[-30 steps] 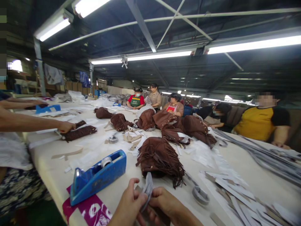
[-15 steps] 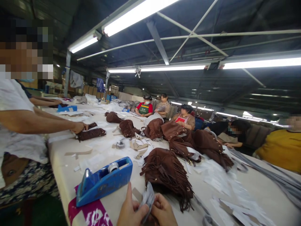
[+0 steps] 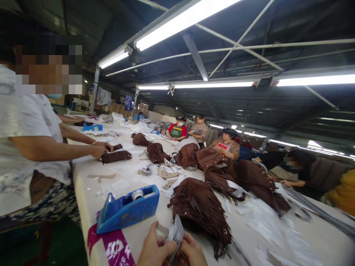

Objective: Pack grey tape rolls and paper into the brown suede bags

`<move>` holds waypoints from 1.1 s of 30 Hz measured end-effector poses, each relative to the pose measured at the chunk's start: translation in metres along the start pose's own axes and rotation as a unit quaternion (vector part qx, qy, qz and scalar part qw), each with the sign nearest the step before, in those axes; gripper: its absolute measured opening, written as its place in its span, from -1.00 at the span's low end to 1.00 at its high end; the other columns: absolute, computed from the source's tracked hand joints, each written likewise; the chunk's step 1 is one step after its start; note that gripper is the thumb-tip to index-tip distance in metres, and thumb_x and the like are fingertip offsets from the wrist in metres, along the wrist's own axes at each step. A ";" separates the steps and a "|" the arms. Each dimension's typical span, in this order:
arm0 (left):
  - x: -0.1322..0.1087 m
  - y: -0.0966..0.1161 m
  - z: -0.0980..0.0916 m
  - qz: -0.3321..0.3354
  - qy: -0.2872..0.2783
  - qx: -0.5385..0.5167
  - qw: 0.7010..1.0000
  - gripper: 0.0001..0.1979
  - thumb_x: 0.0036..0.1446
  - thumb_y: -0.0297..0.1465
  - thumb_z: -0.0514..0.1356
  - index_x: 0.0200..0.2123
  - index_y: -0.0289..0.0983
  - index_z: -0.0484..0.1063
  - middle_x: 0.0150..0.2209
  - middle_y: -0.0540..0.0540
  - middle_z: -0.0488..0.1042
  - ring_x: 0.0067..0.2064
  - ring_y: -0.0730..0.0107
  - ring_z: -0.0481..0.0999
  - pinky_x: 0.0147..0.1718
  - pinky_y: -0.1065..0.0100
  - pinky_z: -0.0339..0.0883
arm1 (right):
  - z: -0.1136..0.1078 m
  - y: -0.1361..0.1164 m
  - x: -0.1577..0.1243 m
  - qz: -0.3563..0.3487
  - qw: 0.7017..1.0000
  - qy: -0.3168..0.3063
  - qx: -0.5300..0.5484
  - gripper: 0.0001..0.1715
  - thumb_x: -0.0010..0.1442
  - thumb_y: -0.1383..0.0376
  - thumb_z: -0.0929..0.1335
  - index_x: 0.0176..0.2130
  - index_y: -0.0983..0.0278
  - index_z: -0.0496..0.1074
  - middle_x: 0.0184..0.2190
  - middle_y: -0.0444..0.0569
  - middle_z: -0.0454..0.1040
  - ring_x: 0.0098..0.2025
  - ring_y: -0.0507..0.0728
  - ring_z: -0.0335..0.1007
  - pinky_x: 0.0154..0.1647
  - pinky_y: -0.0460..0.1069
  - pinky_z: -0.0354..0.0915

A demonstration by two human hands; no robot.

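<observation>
At the bottom of the view, both hands meet on a small crumpled piece of grey, see-through plastic wrapping [image 3: 175, 233]. My left hand [image 3: 156, 246] pinches it from the left, its thumb pressed against the lower part. From the right, my right hand [image 3: 192, 249] has its fingers closed on the same piece. What lies inside the wrapping, I cannot make out. Just beyond my hands is a dark brown fringed bag [image 3: 198, 210] with metal eyelets. A blue tape dispenser [image 3: 129, 210] stands to the left, partly over a purple and white printed sheet [image 3: 118, 245].
More brown fringed bags [image 3: 188, 155] lie along the table [image 3: 85, 177]. Card scraps [image 3: 169, 173], clear plastic sheets [image 3: 260, 218] and grey straps [image 3: 318, 210] are strewn about. At left, a co-worker's hand [image 3: 101, 149] touches a rolled brown piece [image 3: 116, 156]. Other people sit across the table.
The view has turned a little to the left, so the scene sits further right. My left forefinger, upright before, is now lower and more bent. Both hands keep hold of the wrapping.
</observation>
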State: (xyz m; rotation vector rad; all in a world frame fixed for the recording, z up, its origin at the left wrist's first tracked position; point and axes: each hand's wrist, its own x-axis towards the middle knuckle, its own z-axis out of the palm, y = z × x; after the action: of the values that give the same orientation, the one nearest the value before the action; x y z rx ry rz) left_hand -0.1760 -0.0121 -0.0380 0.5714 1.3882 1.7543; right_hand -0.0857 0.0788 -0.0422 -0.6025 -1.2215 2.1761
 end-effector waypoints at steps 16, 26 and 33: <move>-0.014 0.008 0.008 0.105 -0.053 0.010 0.993 -0.43 -0.21 0.08 0.31 -0.34 -0.30 0.36 -0.52 0.03 0.40 -0.64 0.53 0.31 -0.76 0.50 0.21 | 0.008 -0.038 -0.031 0.038 0.999 -0.021 0.011 -0.62 -0.27 0.22 0.59 -0.48 0.29 0.42 -0.60 -0.19 0.44 -0.58 -0.04 0.33 -0.52 -0.15 0.25; -0.012 0.024 0.001 0.098 -0.069 0.056 0.991 -0.54 -0.15 -0.02 0.27 -0.39 -0.29 0.31 -0.56 0.08 0.35 -0.74 0.63 0.18 -0.82 0.54 0.04 | -0.001 -0.051 -0.043 -0.098 0.981 -0.071 -0.153 -0.58 -0.20 0.14 0.56 -0.36 0.27 0.45 -0.39 -0.06 0.52 -0.28 0.16 0.46 -0.24 0.00 0.32; -0.019 0.049 -0.008 0.070 -0.128 0.153 0.977 -0.79 -0.15 -0.28 0.18 -0.43 -0.27 0.32 -0.59 0.12 0.25 -0.68 0.58 0.11 -0.75 0.50 0.00 | 0.007 -0.059 -0.041 -0.338 0.795 -0.047 -0.502 -0.79 0.19 0.22 0.30 -0.42 0.21 0.46 -0.42 -0.04 0.43 -0.34 0.14 0.35 -0.30 0.00 0.26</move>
State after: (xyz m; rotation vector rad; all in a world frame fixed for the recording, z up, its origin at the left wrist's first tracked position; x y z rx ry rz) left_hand -0.1865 -0.0355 0.0083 1.0469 1.4702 1.5155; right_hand -0.0444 0.0720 0.0166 -0.3318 -2.2120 0.8536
